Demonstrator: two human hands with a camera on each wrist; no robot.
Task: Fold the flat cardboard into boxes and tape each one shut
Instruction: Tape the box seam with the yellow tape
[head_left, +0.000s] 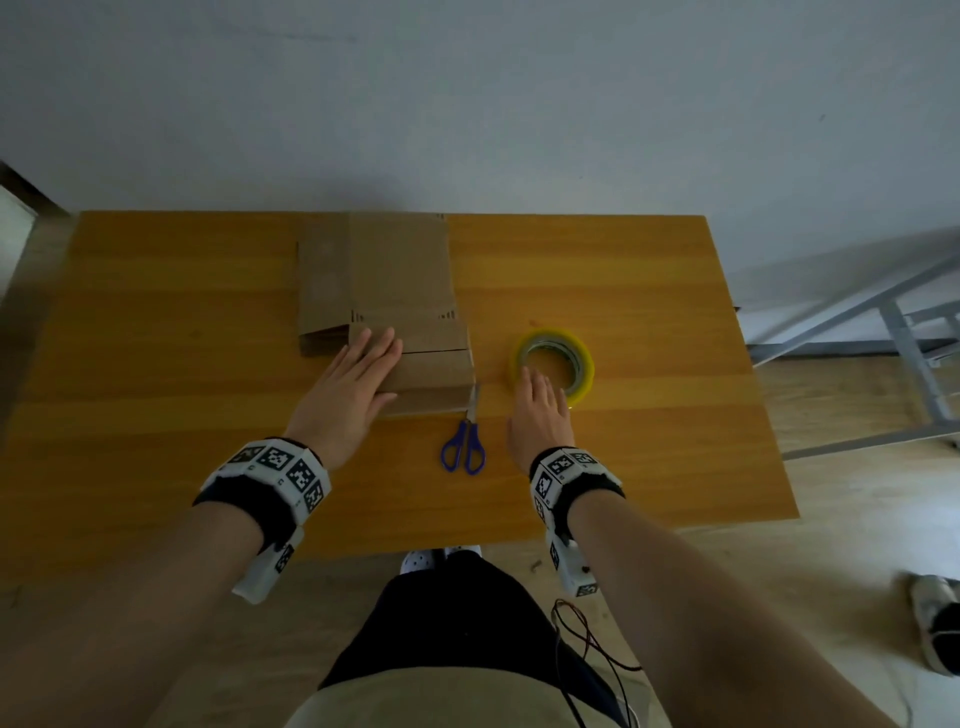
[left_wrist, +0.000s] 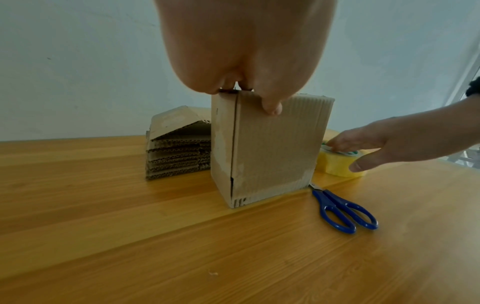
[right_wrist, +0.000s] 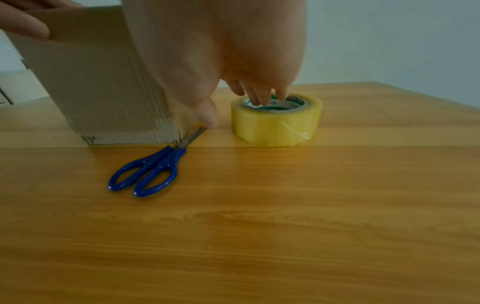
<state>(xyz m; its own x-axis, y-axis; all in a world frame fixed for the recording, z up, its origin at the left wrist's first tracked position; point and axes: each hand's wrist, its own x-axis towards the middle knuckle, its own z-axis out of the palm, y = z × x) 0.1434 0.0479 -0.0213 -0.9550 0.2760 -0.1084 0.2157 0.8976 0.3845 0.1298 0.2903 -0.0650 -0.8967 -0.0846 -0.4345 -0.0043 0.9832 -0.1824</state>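
A folded cardboard box (head_left: 434, 366) stands on the wooden table (head_left: 208, 467), its top flaps down. My left hand (head_left: 371, 371) lies flat on the box top, and its thumb (left_wrist: 272, 107) hangs over the near face. Behind the box lies a stack of flat cardboard (head_left: 363, 265). A roll of clear yellowish tape (head_left: 553, 364) lies flat to the right of the box. My right hand (head_left: 540, 400) reaches over the roll; its fingertips (right_wrist: 262, 97) touch the inner rim of the tape roll (right_wrist: 276, 121), while the thumb stays off the roll, near the scissor blades.
Blue-handled scissors (head_left: 464, 444) lie shut between my hands, their blades pointing at the box's near right corner. A grey metal frame (head_left: 883, 322) stands off the table's right edge, and a wall runs behind the table.
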